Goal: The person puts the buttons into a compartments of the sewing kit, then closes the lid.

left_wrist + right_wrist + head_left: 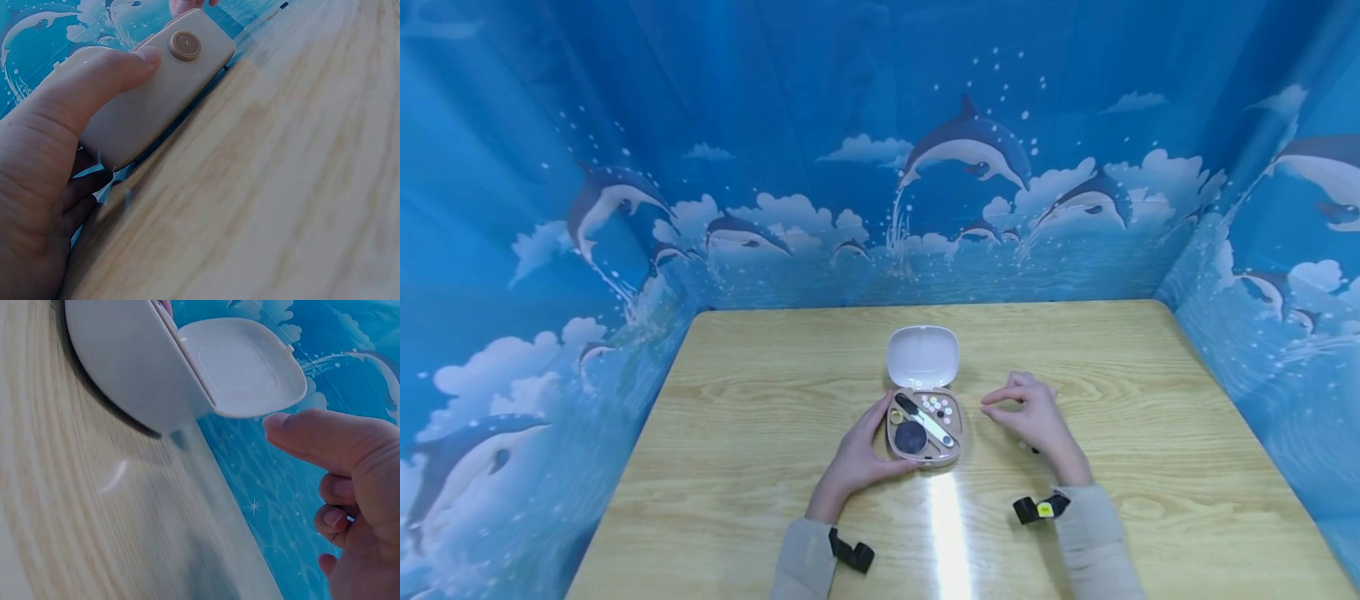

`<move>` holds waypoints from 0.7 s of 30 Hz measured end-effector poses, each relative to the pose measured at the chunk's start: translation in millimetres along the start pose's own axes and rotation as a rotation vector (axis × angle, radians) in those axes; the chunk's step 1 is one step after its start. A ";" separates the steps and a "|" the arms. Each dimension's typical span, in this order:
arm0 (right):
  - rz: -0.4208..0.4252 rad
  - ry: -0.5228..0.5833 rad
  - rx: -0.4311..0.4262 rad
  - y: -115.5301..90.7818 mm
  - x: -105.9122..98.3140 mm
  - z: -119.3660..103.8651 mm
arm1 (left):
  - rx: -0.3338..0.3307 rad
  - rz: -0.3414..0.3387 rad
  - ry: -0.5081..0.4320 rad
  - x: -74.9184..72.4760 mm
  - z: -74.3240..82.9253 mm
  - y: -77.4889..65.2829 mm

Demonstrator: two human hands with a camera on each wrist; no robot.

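A small sewing kit box point(957, 457) stands on the table with its white lid point(922, 357) raised at the back. My left hand point(862, 454) holds the box from the left, thumb along its front wall beside a round button-shaped clasp point(185, 45). Inside lie white-handled thread snips point(931, 423) with a black end, a dark round piece point(911, 437), a gold-coloured ring point(896, 416) and several small buttons point(936, 405). To the right of the box, my right hand point(1033, 417) hovers with thumb and index fingertips together; whether anything tiny is between them cannot be seen.
A few tiny pieces point(1034, 451), partly hidden, lie on the wooden table point(760, 392) under the right hand. Blue dolphin-print curtain point(820, 183) hangs behind the table and at both sides. Each wrist wears a black camera strap point(850, 552).
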State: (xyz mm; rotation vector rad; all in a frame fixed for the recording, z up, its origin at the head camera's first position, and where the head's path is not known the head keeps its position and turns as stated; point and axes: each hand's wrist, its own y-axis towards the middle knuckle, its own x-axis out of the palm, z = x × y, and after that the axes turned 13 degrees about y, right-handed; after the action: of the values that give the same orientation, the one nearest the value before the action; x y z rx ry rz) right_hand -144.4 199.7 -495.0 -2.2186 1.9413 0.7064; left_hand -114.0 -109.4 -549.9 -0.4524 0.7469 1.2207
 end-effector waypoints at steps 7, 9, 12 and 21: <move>0.030 -0.021 -0.005 -5.9 -10.8 12.2 | 0.002 0.001 0.002 -0.1 0.4 -0.2; 0.037 -0.023 -0.004 -8.2 -13.7 15.8 | 0.000 -0.002 0.002 -0.5 0.7 -0.4; 0.048 -0.022 0.003 -12.4 -18.4 21.3 | -0.003 -0.007 0.005 -0.6 0.7 -0.3; 0.072 -0.066 0.054 -27.3 -36.5 37.7 | -0.004 -0.011 0.001 -0.8 0.4 -0.1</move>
State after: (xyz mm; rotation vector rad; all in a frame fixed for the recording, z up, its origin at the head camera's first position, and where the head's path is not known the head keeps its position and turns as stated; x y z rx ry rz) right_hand -131.1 251.9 -519.4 -2.0765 1.9926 0.7182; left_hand -113.9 -109.7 -549.1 -0.4599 0.7416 1.2117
